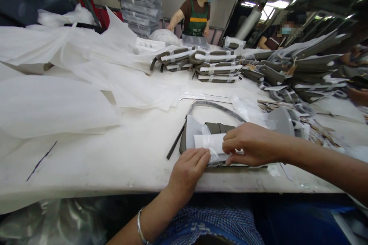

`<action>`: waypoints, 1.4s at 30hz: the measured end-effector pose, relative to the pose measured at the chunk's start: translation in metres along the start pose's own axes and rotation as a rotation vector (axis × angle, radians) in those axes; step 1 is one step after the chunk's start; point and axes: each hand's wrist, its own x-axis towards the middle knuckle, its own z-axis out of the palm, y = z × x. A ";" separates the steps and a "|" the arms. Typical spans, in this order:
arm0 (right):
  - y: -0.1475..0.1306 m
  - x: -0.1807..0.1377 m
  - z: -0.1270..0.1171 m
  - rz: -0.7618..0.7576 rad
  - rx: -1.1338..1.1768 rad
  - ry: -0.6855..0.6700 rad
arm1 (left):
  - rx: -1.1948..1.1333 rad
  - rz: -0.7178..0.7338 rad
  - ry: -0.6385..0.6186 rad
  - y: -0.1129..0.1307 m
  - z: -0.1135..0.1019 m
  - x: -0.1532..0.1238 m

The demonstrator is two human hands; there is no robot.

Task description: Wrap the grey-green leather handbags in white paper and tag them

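Observation:
An olive-grey bag [216, 128] lies flat near the front edge of the white table [115, 153], with a white paper wrap [208, 141] across it and its dark strap [214, 106] arching behind. My left hand [188, 166] rests on the wrap's near left end, fingers curled and pressing down. My right hand [247, 144] pinches the wrap's right end between thumb and fingers, lying over the bag.
Large white non-woven sheets [57, 84] cover the table's left half. Wrapped bags are stacked at the back middle [215, 65] and piled at the right [301, 72]. Paper scraps [313, 126] lie to the right. Two people [198, 7] work on the far side.

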 end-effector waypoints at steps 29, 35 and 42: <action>0.013 0.105 -0.003 0.052 -0.219 -0.438 | 0.107 0.047 0.058 0.002 -0.001 -0.006; 0.005 0.117 -0.006 0.046 -0.266 -0.436 | 0.079 0.075 -0.014 0.002 -0.001 -0.007; 0.024 0.116 -0.003 0.098 -0.311 -0.315 | 0.058 0.051 -0.028 0.002 -0.002 -0.010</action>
